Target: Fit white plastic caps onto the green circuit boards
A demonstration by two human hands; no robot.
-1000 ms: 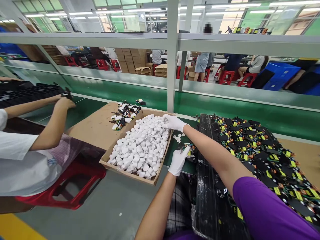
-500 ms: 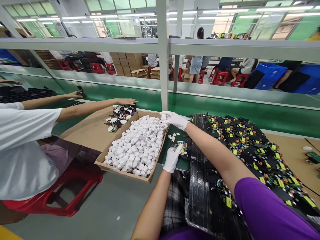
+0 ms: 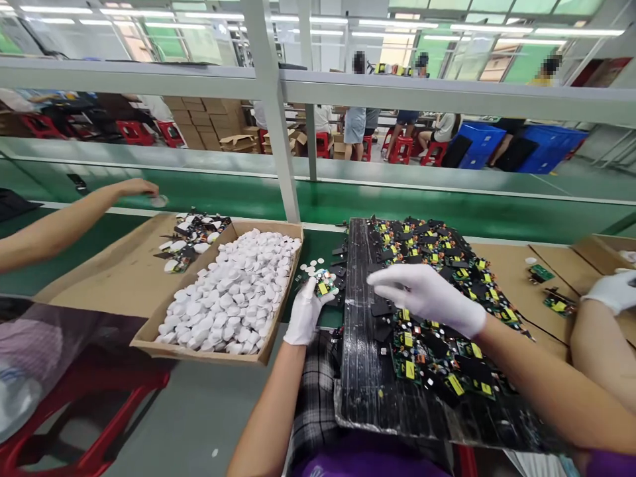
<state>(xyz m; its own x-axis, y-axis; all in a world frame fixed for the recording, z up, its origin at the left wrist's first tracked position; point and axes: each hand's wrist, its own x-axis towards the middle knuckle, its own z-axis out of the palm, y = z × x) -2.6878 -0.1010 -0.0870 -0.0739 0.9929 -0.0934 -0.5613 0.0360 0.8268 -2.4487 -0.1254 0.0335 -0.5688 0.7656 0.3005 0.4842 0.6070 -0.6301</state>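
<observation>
My left hand (image 3: 304, 313), in a white glove, pinches a small circuit board (image 3: 325, 283) with a yellow label. A few flat white discs (image 3: 312, 266) lie on the green surface just beyond it. My right hand (image 3: 428, 295), gloved too, hovers over a black tray (image 3: 358, 377) covered with circuit boards (image 3: 437, 262) bearing yellow labels and black flaps. Its fingers are stretched out with the thumb apart, and I see nothing in them. To the left stands a cardboard box (image 3: 199, 356) heaped with white round pieces (image 3: 223, 291).
A co-worker's arm (image 3: 64, 225) reaches in at the left, above boards (image 3: 191, 235) on cardboard. Another person's gloved hand (image 3: 609, 291) is at the right edge, near loose boards (image 3: 559, 301). A grey upright post (image 3: 278, 112) rises behind the box.
My right hand has moved from the box's far corner rightward to above the tray. My left hand still holds the circuit board, now raised more into sight. The view has swung right.
</observation>
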